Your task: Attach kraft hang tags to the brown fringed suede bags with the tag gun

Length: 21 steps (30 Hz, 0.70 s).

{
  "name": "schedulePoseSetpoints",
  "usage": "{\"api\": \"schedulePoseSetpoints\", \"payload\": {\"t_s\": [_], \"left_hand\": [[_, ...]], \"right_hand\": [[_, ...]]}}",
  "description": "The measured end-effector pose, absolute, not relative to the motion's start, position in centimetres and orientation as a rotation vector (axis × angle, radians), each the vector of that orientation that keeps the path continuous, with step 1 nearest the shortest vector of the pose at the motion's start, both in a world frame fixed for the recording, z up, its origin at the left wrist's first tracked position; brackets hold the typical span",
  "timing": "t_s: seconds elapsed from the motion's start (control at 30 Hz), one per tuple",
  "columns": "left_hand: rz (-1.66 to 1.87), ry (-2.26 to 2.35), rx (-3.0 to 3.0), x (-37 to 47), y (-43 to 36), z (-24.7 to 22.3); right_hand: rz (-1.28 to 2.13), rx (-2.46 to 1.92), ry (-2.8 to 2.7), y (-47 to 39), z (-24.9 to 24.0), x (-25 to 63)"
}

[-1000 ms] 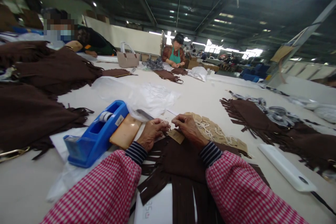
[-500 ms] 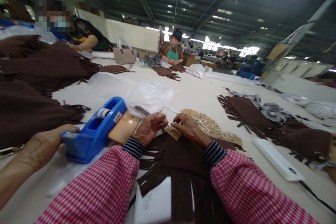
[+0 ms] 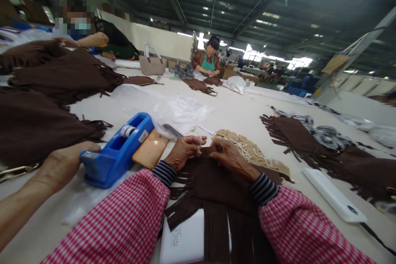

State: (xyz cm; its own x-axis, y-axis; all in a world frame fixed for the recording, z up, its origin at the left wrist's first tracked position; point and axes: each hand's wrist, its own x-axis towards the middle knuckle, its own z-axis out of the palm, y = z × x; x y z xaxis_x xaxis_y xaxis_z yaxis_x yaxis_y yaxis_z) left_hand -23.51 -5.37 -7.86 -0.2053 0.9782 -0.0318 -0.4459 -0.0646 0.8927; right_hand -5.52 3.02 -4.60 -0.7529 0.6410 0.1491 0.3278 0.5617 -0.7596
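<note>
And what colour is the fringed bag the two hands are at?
The fringed bag is plain dark brown; it shows best in the head view.

Toward the near edge of the table [image 3: 238,109], the brown bag [image 3: 224,185] partly hid a white printed object [image 3: 186,239], and the view cut both. The right hand [image 3: 232,159] covered some paper tags [image 3: 247,149]. Another person's forearm [image 3: 24,206] was cut at the left.
</note>
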Motion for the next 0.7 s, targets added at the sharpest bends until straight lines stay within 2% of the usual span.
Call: {"api": "schedulePoseSetpoints", "payload": {"t_s": [0.1,0.23,0.47,0.6,0.7], "left_hand": [[1.559,0.997,0.842,-23.2,-5.3,-8.3],[1.613,1.073,1.055,-22.8,-5.2,-8.1],[1.659,1.491,1.608,-22.5,-4.9,-8.6],[1.542,1.626,1.584,-22.6,-5.1,-8.1],[1.480,1.802,1.498,-22.8,-5.7,-6.9]], "right_hand": [[1.244,-0.714,-2.290,3.6,-4.3,-6.2],[1.344,-0.707,-2.224,4.0,-4.4,-7.2],[1.666,-0.673,-1.924,3.4,-4.8,-8.0],[1.604,-0.786,-1.852,2.4,-4.2,-6.9],[1.565,-0.779,-1.848,1.0,-2.5,-2.8]]}}
